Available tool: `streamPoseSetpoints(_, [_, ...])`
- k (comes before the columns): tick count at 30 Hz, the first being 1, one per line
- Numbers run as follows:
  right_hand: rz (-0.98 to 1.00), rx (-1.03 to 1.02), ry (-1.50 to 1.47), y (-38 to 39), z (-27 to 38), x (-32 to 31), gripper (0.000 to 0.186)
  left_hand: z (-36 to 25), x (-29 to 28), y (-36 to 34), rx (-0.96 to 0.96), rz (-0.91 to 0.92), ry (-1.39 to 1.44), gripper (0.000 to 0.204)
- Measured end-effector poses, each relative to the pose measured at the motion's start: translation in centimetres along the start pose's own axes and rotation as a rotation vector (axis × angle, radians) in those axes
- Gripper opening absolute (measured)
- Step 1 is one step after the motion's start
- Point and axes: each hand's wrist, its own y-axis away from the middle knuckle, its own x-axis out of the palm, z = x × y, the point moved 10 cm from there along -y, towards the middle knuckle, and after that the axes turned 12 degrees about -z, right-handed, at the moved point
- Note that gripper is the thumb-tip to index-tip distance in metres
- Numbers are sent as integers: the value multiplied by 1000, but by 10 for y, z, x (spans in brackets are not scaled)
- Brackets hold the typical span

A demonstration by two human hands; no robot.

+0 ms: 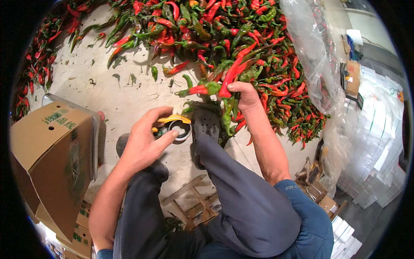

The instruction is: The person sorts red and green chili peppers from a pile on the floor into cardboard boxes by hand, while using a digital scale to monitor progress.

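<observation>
Peppers (233, 77), seen in the head view, are sitting in a loose bunch at the near edge of the pepper heap (241, 26); they are showing glossy, tapering bodies, one bright red, others green or part red, part green. Clear plastic sheeting (310, 52) is bordering the heap on its right, while a cardboard box (54, 142) is standing to its left, well apart. On its near side, a dark perforated shoe (207, 123) is occupying the floor close to the bunch. Just short of the heap, the right hand (247, 96) is pinching the bunch, thumb pressing the red pepper, remaining fingers mostly hidden. Farther from the heap, the left hand (148, 134) is curling thumb and fingers around a yellow-edged ring-shaped tool (176, 118).
</observation>
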Motion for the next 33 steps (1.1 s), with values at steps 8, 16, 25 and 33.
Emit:
streamPoseSetpoints(8, [90,180,-291,-8,-33,54,42,1,-9,-32,15,-78,143,69])
streamPoseSetpoints(16, [68,302,-317,1,-77,85,48,14,12,-37,-41,80,189,60])
streamPoseSetpoints(25, [118,275,-175,-8,-93,88,41,56,3,-25,-217,15,623,51])
streamPoseSetpoints(33, [243,337,-185,-13,-105,119,56,100,-27,-10,-214,-85,577,30])
